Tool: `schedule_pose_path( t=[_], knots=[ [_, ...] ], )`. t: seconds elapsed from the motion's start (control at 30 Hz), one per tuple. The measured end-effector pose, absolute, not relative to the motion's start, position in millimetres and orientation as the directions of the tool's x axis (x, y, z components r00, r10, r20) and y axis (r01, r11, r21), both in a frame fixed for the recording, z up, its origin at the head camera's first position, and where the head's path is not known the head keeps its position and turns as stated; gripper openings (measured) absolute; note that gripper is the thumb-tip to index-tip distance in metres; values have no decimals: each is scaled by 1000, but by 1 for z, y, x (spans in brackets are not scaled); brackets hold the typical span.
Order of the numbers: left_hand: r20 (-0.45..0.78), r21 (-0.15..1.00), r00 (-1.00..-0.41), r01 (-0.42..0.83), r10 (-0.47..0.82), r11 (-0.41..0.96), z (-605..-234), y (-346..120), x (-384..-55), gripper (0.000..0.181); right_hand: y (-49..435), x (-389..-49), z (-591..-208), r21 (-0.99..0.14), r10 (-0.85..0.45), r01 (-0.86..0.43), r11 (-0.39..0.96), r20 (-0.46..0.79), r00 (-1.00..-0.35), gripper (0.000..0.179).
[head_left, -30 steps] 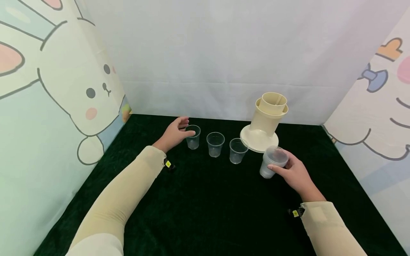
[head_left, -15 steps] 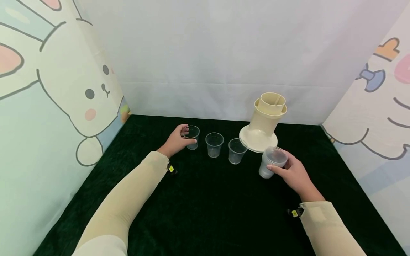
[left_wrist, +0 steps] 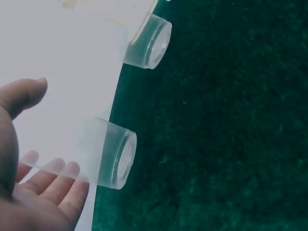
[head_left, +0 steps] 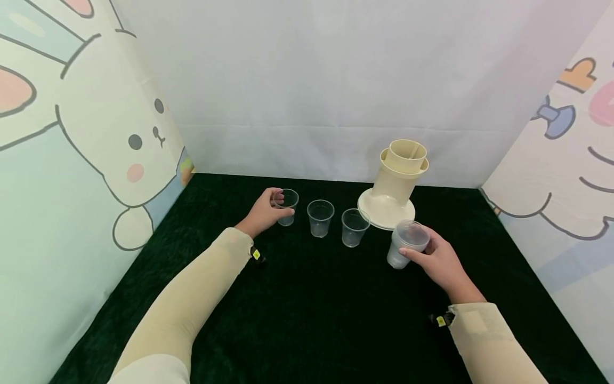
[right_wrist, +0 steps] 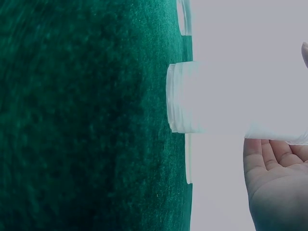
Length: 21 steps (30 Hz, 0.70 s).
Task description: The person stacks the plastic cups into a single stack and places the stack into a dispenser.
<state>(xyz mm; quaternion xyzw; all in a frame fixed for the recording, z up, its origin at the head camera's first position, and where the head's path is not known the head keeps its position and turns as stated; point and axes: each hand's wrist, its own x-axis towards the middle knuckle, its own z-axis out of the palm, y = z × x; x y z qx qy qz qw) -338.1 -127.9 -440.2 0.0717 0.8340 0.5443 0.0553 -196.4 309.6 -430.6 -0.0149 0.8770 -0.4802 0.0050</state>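
Note:
Toward the back left, my left hand [head_left: 265, 212] holds the leftmost clear plastic cup [head_left: 287, 217], its thumb in front and its fingers curled behind. The left wrist view shows the fingertips [left_wrist: 57, 166] against the side of that cup [left_wrist: 115, 154]; its rim is washed out by glare. Two more clear cups, a middle one [head_left: 320, 220] and a right one [head_left: 355, 228], stand upright in the same row. At the row's right end my right hand [head_left: 443, 261] grips a stack of nested plastic cups [head_left: 405, 248], thumb on the near side.
Behind the stack stands a cream plastic holder [head_left: 395, 184] with tube-shaped sections on a round base [head_left: 381, 209]. A dark green cloth [head_left: 307, 320] covers the table. A white curtain [head_left: 297, 80] hangs at the back, with cartoon-printed panels at both sides.
My left hand has come down and closed around the leftmost cup, which stays in place. The right hand and its stack remain still.

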Motion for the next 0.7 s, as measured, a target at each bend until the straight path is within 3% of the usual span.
schedule_pose_path(
  t=[0.7],
  knots=[
    [40, 918, -958, 147, 283, 369, -384, -124, -334, 76, 310, -196, -433, -848, -37, -34, 530, 16, -999, 89]
  ],
)
